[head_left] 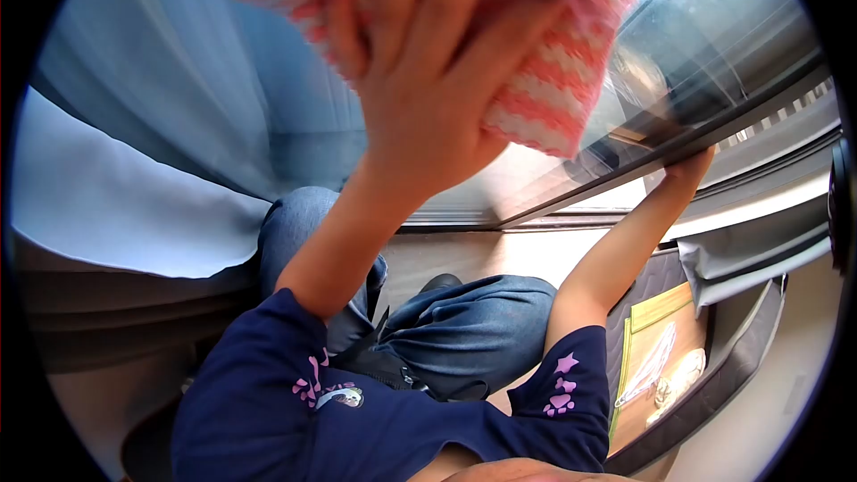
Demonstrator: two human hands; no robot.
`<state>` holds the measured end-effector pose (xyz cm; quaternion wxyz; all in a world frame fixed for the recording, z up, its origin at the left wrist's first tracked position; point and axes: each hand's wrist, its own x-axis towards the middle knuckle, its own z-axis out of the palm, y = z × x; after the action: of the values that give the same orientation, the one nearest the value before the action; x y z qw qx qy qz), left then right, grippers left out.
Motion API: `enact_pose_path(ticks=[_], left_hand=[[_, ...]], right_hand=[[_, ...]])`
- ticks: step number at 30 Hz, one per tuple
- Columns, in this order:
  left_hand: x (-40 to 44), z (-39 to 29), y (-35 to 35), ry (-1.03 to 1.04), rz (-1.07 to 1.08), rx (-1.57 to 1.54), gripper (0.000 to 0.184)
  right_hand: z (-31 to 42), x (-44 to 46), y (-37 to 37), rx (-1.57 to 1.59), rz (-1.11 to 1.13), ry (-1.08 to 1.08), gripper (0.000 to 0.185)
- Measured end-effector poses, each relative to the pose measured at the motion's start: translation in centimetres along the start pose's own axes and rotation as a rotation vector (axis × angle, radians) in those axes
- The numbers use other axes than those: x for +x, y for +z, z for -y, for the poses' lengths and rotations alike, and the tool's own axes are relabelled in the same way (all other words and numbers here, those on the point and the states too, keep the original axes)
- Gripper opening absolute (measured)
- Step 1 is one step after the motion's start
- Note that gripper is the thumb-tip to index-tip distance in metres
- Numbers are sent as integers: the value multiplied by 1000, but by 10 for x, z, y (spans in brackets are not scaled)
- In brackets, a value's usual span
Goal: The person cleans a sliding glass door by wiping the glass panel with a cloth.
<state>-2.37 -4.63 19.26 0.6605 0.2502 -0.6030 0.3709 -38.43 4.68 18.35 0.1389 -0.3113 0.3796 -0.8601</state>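
My left hand [424, 94] is raised at the top centre, back towards me, with its fingers over a folded pink-and-white striped cloth [558, 89]. The cloth is held up in front of the window glass [723, 18]; whether it touches the pane I cannot tell. On the right, my right hand [692, 163] reaches to the dark lower edge of the window frame [616, 176]. Its fingers are hidden behind that edge.
A pale blue curtain [125, 196] hangs at the left. My bent knees in jeans [482, 321] are below the window. At the lower right stands a grey fabric box [728, 384] holding a yellow-edged tan item [656, 339] and white cords [650, 366].
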Motion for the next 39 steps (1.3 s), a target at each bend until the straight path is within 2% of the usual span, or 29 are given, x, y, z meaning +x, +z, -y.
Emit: enact_pose_path(ticks=[4,39], left_hand=[[-3,2,0,88,60,62,49],[-8,-54,-12,-267,222,-334,34]], right_hand=[[-5,5,-9,-15,-20,-8,52],[-21,25,-57,-189,46,-12,47]])
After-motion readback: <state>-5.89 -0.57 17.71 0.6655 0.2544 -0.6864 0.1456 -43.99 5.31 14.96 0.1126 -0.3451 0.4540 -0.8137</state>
